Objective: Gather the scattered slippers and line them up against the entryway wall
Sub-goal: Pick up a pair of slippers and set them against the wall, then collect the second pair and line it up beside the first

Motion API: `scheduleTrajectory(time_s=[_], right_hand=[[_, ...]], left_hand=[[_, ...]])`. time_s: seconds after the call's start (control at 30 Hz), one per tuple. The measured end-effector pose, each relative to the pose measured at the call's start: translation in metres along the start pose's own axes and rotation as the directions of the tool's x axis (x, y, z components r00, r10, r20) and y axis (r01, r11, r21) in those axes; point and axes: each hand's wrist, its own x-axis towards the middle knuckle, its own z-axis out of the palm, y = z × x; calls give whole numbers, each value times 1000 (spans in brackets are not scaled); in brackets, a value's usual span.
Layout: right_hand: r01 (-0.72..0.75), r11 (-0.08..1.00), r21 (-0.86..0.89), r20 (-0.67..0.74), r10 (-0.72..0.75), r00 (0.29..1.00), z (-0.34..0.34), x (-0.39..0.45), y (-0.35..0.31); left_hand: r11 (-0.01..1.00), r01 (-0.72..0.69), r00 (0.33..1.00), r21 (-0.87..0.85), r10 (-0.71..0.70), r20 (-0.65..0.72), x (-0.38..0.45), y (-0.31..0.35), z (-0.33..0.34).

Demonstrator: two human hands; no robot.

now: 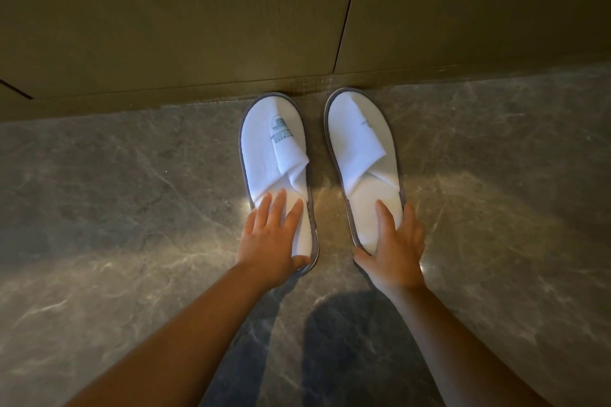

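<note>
While both white terry-cloth slippers, the left slipper [276, 155] and the right slipper [362, 149], are kept toes-to-wall on the grey marble floor [132, 192], each heel is pressed by a flat, unclenched grip, left hand [271, 241] and right hand [393, 248], seemingly to square them against the olive panelled wall [182, 26].

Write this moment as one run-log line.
left hand: flat on left slipper heel | right hand: on right slipper heel | toes at wall | pair parallel, apart

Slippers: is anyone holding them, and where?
Each hand rests on one slipper's heel end: left hand on the left slipper, right hand on the right slipper. Fingers lie flat; neither slipper is lifted.
</note>
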Motion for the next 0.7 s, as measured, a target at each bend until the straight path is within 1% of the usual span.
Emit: scheduleTrajectory(time_s=[0.17, 0.3, 0.4, 0.5, 0.63, 0.7], right_hand=[[38, 998, -46, -26, -39, 999, -8, -3, -2], [73, 997, 30, -86, -70, 994, -52, -24, -23], [150, 985, 87, -68, -145, 987, -108, -64, -55], [258, 952, 167, -13, -259, 966, -180, -117, -101], [301, 913, 276, 94, -337, 937, -295, -194, -174], [326, 883, 337, 144, -391, 909, -355, -234, -212]], left_hand=[[997, 1, 1000, -72, 0, 15, -3, 0, -8], [985, 0, 1000, -175, 0, 1, -25, -1, -53], [966, 17, 999, -256, -24, -26, -71, 1, -115], [930, 68, 997, -361, -77, -12, -143, 3, -189], [876, 122, 990, -467, -141, -5, -249, 5, -303], [850, 152, 982, -504, -188, -21, -305, 6, -364]])
